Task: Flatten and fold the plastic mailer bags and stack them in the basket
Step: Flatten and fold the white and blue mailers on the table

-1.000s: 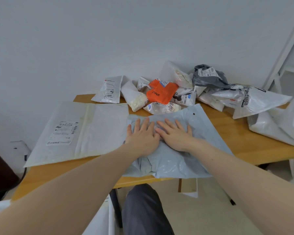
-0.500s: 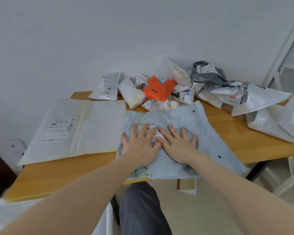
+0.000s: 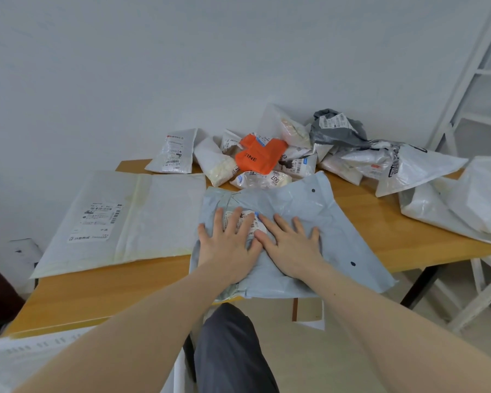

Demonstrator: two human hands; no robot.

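While both arms reach forward, the left hand (image 3: 228,245) and right hand (image 3: 291,243) press side by side, fingers spread flat, on the pale blue mailer (image 3: 301,205) at the bench's (image 3: 111,290) near edge.

Bare forearms (image 3: 142,330), no sleeves showing; dark grey trousers (image 3: 233,353) below.

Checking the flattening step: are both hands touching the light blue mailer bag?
Touching. The head view shows the left hand and right hand lying flat, fingers spread, on the light blue mailer bag.
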